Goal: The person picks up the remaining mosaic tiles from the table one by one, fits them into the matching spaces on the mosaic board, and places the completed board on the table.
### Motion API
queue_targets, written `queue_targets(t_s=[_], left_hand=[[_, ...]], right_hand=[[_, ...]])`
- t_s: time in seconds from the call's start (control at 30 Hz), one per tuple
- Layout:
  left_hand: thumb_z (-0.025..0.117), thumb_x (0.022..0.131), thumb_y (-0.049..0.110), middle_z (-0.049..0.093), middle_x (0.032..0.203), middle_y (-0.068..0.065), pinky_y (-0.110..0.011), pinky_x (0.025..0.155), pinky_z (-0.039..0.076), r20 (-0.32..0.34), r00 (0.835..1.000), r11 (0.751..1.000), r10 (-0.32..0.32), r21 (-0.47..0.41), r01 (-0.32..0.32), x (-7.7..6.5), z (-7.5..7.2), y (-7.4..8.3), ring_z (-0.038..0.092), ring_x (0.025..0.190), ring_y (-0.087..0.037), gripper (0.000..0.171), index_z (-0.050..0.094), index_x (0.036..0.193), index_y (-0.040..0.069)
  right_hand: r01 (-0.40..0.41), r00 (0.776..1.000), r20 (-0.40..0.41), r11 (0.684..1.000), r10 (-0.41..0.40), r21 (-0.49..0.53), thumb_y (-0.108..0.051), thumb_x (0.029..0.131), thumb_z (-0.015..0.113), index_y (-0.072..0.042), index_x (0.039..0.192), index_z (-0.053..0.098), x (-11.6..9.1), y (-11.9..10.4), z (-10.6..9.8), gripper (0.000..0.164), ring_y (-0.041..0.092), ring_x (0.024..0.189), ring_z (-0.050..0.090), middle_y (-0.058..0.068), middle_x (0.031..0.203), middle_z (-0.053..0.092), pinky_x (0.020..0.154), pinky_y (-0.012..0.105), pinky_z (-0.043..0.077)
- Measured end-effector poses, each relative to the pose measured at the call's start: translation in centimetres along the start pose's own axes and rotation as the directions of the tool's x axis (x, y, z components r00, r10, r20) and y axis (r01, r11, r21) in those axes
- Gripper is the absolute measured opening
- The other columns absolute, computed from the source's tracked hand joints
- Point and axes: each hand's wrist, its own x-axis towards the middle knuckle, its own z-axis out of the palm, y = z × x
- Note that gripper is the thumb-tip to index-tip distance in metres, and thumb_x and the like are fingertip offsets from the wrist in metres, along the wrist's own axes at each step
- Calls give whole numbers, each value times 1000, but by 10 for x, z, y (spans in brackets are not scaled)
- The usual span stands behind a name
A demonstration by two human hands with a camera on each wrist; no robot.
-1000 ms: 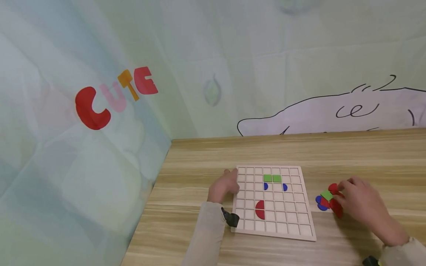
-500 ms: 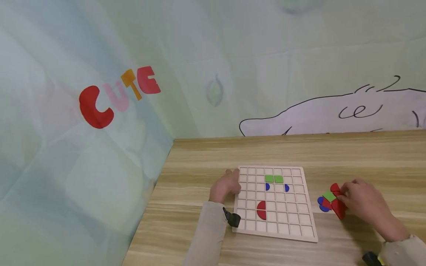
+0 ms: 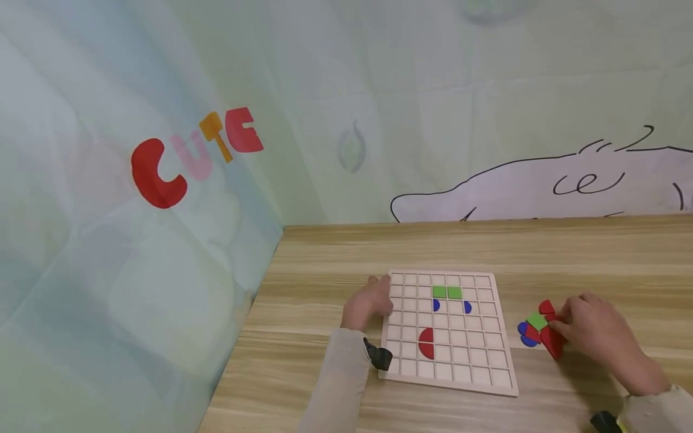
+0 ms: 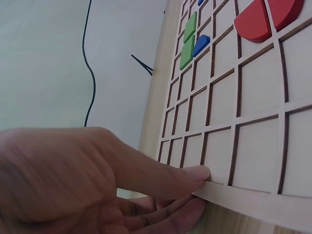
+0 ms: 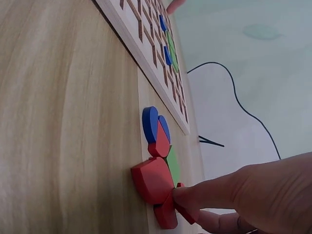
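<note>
A pale wooden grid board (image 3: 457,355) lies on the table. My left hand (image 3: 369,304) grips its left edge, thumb (image 4: 195,174) on top of the rim and the other fingers below. Two green squares (image 3: 446,292), two blue half-discs (image 3: 468,307) and two red quarter-rounds (image 3: 426,343) sit in the board's cells. Right of the board, my right hand (image 3: 601,331) is at a small pile of coloured pieces. Its thumb and fingers pinch a red piece (image 5: 186,213), partly hidden by them. Beside it lie other red pieces (image 5: 153,181), a green square (image 3: 538,321) and blue pieces (image 5: 150,124).
The wood-grain table (image 3: 325,258) runs back to a wall covering (image 3: 325,72) with a printed drawing. On the left hangs fabric with red, pink and orange letters (image 3: 243,130). Black straps (image 3: 377,355) show at both wrists.
The right hand has drawn back slightly to the right at the pile, showing more of the red pieces. The left hand stays on the board's edge. The head view has shifted a little.
</note>
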Motion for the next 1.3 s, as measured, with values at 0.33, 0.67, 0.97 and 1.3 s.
queue_targets(t_s=[0.33, 0.67, 0.97, 1.3], left_hand=[[56, 87, -2, 18, 156, -25, -40, 80, 41, -17, 1000, 1000, 19, 9, -19, 0, 0, 0, 41, 120, -32, 69, 28, 150, 6], [55, 88, 0, 18, 156, -25, -42, 83, 41, -14, 1000, 1000, 11, 4, -11, -1, -1, 0, 43, 114, -33, 68, 29, 150, 6], [55, 87, -2, 15, 157, -25, -43, 87, 41, -14, 1000, 1000, 6, -13, -6, -1, -2, 1, 40, 123, -33, 70, 27, 151, 7], [55, 86, -4, 16, 156, -26, -40, 78, 40, -7, 1000, 1000, 12, -4, -12, 0, 1, -1, 41, 121, -32, 71, 27, 151, 6]], right_hand=[[4, 998, 60, 999, -6, 32, -22, 81, 73, 3, 80, 67, 2, 5, -12, 25, 25, 71, 49, 11, 77, 60, 57, 32, 40], [14, 999, -32, 996, -12, 86, -26, 80, 74, -3, 75, 66, 1, -2, -9, 25, 26, 73, 47, 13, 79, 58, 57, 30, 35], [92, 992, -104, 986, -78, 140, -31, 83, 74, -8, 74, 62, 2, -21, -13, 27, 29, 78, 52, 14, 84, 60, 62, 34, 41], [114, 989, -113, 980, -97, 160, -28, 82, 74, -5, 78, 64, 0, -45, -8, 25, 26, 75, 51, 14, 86, 60, 60, 33, 41]])
